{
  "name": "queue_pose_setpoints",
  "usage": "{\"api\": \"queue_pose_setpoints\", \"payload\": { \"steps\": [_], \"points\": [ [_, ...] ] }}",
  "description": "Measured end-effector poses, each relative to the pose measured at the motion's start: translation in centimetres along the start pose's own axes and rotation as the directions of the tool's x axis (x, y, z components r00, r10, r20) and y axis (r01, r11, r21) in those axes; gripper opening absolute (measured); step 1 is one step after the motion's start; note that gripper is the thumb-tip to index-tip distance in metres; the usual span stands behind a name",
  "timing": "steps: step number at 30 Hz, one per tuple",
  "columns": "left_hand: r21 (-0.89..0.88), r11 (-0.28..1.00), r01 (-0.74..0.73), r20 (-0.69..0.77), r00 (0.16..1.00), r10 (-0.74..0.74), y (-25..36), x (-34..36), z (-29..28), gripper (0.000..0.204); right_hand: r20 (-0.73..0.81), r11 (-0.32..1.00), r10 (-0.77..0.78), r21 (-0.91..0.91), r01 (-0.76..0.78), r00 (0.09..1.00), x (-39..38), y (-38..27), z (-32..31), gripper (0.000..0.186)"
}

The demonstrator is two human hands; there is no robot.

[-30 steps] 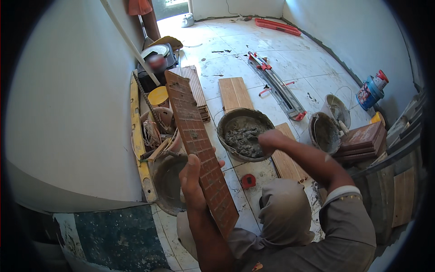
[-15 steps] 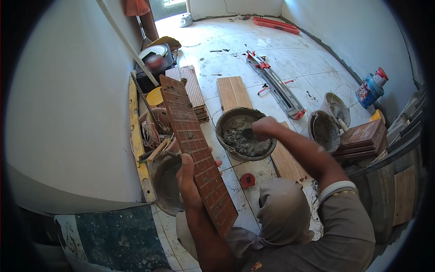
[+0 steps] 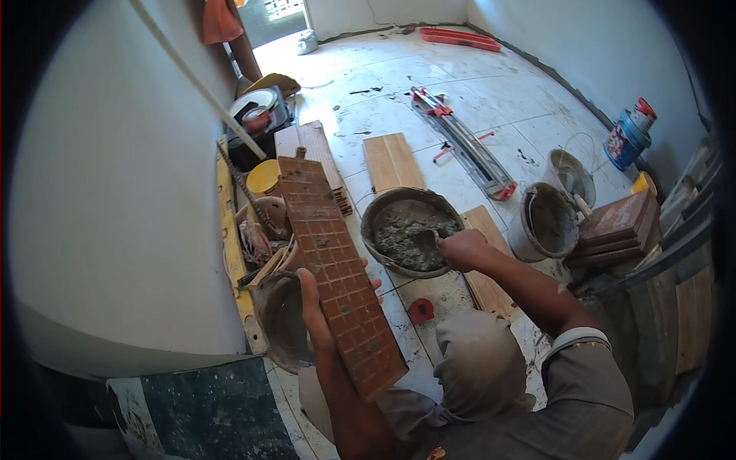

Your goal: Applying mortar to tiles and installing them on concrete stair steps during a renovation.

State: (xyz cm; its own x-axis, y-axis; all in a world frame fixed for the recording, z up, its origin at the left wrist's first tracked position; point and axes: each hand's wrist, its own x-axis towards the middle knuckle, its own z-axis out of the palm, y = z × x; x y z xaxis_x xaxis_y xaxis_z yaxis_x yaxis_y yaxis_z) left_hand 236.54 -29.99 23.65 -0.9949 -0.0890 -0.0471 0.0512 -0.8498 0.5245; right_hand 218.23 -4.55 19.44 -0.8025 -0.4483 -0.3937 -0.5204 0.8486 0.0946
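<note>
My left hand (image 3: pixel 316 307) grips a long reddish-brown tile (image 3: pixel 337 264) by its lower edges, thumb on one side and fingertips on the other. The tile is tilted up, its gridded back facing me with grey smears of mortar on it. My right hand (image 3: pixel 464 250) is closed round a trowel (image 3: pixel 436 234) at the right rim of a black bucket (image 3: pixel 368 236). The trowel's blade is hidden in the wet grey mortar (image 3: pixel 405 238) that partly fills the bucket.
A red tape measure (image 3: pixel 421 310) and wood-look planks (image 3: pixel 395 162) lie on the floor. Beyond stands a tile cutter (image 3: pixel 464 146). Right are dirty buckets (image 3: pixel 543 222) and stacked brown tiles (image 3: pixel 617 226). Left, a yellow level (image 3: pixel 239 284) leans near another bucket (image 3: pixel 284 314).
My right hand has drawn toward me and to the right, from over the mortar to the bucket's rim. The tile has turned so more of its back shows.
</note>
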Motion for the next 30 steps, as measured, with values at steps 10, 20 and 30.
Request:
{"api": "queue_pose_setpoints", "payload": {
  "steps": [10,20,30],
  "points": [
    [-0.231,0.953,0.196,0.200,0.968,-0.150,-3.7,3.1,-1.9,0.090,-0.226,0.929,-0.046,0.348,0.124,0.973,-5.8,7.0,-0.6,0.039],
    [-0.305,0.881,0.361,0.196,0.929,-0.313,-8.3,3.8,-4.5,0.094,-0.180,0.007,0.061,0.984,0.180,0.982,-4.9,7.3,12.0,0.062],
    [-0.467,0.813,0.349,0.191,0.937,-0.293,-13.0,2.7,-5.7,0.099,-0.344,0.003,0.101,0.938,0.346,0.933,-2.8,8.0,14.6,0.069]
  ]
}}
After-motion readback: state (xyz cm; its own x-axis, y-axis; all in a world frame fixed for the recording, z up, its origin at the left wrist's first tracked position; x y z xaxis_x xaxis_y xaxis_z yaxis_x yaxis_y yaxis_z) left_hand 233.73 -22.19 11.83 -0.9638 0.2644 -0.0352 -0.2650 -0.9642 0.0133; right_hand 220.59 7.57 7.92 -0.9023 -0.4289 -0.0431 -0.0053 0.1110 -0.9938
